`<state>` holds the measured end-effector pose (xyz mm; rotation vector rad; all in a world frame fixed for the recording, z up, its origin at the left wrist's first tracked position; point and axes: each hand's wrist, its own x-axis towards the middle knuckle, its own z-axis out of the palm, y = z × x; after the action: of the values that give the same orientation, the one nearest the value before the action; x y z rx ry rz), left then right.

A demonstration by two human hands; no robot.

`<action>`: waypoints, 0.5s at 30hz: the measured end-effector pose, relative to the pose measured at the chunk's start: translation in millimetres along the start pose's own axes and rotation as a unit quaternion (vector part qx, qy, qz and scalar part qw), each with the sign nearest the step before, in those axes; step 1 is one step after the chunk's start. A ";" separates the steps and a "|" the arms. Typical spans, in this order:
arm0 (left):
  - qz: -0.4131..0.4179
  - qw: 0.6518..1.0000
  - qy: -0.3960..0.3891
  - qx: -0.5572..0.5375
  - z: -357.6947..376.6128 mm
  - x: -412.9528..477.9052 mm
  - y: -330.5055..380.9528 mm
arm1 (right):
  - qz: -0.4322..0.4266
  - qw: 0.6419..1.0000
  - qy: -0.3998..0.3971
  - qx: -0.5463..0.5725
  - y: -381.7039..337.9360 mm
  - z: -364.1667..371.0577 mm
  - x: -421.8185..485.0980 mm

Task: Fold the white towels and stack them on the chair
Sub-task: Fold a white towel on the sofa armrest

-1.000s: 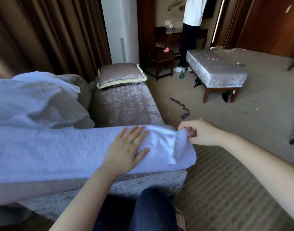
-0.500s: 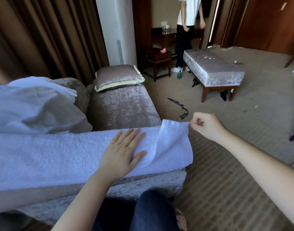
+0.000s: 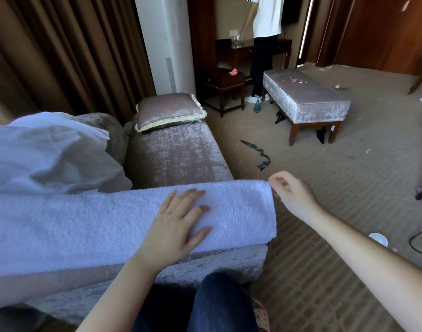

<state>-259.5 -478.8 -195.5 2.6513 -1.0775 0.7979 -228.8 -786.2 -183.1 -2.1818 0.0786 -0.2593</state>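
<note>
White towel (image 3: 97, 226), folded into a long band, laid crosswise over the near end of the upholstered chair (image 3: 176, 154); its right end reaches the seat's right edge and its left end runs out of view. Left hand (image 3: 179, 226) lies palm down on the towel near that right end, fingers straight and spread, pressing the cloth flat and gripping nothing. Right hand (image 3: 293, 195) is held just beside the towel's far right corner, off the seat and above the carpet (image 3: 348, 188); its fingers are loosely curled, with thumb and forefinger tips at the corner's edge, and whether they pinch the cloth or merely touch it cannot be told. Behind the towel, to the left, a rumpled heap of white linen (image 3: 49, 159) rests against the chair's rounded arm. A fringed cushion (image 3: 167, 111) sits at the far end of the seat. Brown curtains (image 3: 61, 56) hang behind the chair. The wearer's knee (image 3: 219, 303), in dark trousers, shows at the lower edge, just in front of the chair. On the carpet beyond the chair lies a black strap (image 3: 258, 152); farther off stand a padded bench (image 3: 305, 97) on wooden legs and a dark side table (image 3: 225, 80), with a green bottle (image 3: 257, 106) on the floor between them. A second person (image 3: 265, 32) in a white shirt stands at a desk in the background.
</note>
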 end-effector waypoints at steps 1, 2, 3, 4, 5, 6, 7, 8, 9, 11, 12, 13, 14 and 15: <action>0.022 1.000 0.017 0.002 0.1 -3.5 4.6 | -0.005 0.999 0.009 -0.035 -1.0 2.1 -3.9; 0.041 0.999 0.027 0.012 1.3 -6.8 8.9 | -0.006 0.998 0.014 -0.060 -1.1 4.6 -6.9; 0.054 0.998 0.033 0.027 3.9 -9.5 12.4 | -0.004 0.997 0.012 -0.070 -1.4 7.3 -9.8; 0.059 0.997 0.040 0.041 6.9 -11.2 15.0 | 0.000 0.997 0.004 -0.072 -2.0 10.4 -12.2; 0.058 0.996 0.050 0.054 9.8 -11.9 17.3 | -0.001 0.998 -0.008 -0.070 -2.3 13.7 -14.3; 0.056 0.995 0.058 0.062 12.2 -11.6 19.9 | -0.004 0.998 -0.018 -0.066 -2.8 16.5 -15.9; 0.055 0.994 0.063 0.064 13.0 -10.6 22.9 | -0.005 0.998 -0.019 -0.059 -3.2 18.0 -16.5; 0.055 0.994 0.066 0.060 11.8 -9.3 25.4 | -0.001 0.999 -0.014 -0.052 -3.6 18.6 -16.6; 0.056 0.995 0.067 0.052 9.4 -8.3 27.7 | 0.009 0.999 -0.009 -0.049 -4.2 18.5 -16.8; 0.054 0.997 0.055 0.030 3.7 -8.1 30.9 | 0.038 0.997 -0.008 -0.064 -6.5 16.7 -17.8; 0.056 0.998 0.039 0.017 0.1 -8.1 30.9 | 0.052 0.995 -0.013 -0.087 -8.8 16.0 -19.1; 0.058 0.998 0.023 0.004 -4.4 -8.3 29.3 | 0.056 0.991 -0.016 -0.123 -12.3 16.4 -21.8; 0.056 0.998 0.015 -0.014 -9.5 -7.8 26.3 | 0.041 0.986 -0.007 -0.163 -16.8 17.5 -24.9; 0.047 0.998 0.019 -0.033 -15.0 -6.3 21.8 | 0.006 0.982 0.017 -0.190 -23.8 19.8 -29.1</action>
<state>-284.5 -485.7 -187.2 2.5373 -1.2050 0.8135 -253.9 -752.1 -179.6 -2.5561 0.1715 -0.2946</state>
